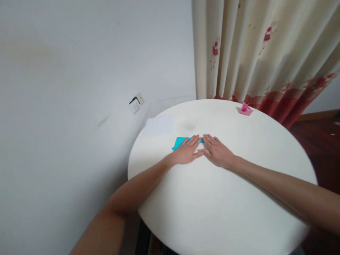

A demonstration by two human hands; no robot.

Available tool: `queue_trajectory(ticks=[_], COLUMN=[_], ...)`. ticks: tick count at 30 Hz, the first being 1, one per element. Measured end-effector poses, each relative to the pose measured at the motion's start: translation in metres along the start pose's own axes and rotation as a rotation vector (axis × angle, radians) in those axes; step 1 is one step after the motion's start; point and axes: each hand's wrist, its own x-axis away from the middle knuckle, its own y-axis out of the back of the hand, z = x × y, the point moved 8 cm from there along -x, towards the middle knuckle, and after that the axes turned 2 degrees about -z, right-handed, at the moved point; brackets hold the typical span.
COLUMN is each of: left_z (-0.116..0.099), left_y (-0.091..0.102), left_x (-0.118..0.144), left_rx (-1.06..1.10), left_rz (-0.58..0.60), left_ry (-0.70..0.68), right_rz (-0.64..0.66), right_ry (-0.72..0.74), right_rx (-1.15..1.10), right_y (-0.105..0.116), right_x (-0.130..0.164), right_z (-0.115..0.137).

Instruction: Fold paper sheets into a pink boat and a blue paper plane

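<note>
A folded piece of blue paper (180, 142) lies on the white round table (225, 205), partly covered by my hands. My left hand (186, 150) rests flat across its middle, fingers stretched out and pointing away from me. At the paper's right end my right hand (217, 151) also lies flat, its fingertips on or beside the edge. The two thumbs meet or nearly meet just below the paper. Most of the paper's right half is hidden under the fingers.
A pink folded-paper piece (245, 109) sits near the table's far right edge. White paper (158, 125) lies at the far left, close to the wall (66, 106) with its socket adapter (135, 106). A flowered curtain (239, 53) hangs behind the table.
</note>
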Motion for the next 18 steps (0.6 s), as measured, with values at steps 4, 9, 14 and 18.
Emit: queue_trajectory(ticks=[4, 9, 14, 18], left_z=[-0.002, 0.001, 0.002, 0.001], left_y=[0.002, -0.001, -0.001, 0.0], left_x=[0.001, 0.002, 0.002, 0.003], left_rx=[0.0, 0.012, 0.015, 0.007], left_rz=[-0.001, -0.014, -0.02, -0.015], left_ry=[0.002, -0.015, -0.026, -0.028], right_rz=[0.009, 0.012, 0.008, 0.001], right_ry=[0.026, 0.028, -0.02, -0.095], right_rx=[0.02, 0.035, 0.035, 0.055], right_y=[-0.004, -0.003, -0.002, -0.003], right_x=[0.0, 0.001, 0.001, 0.003], right_z=[0.0, 0.001, -0.002, -0.014])
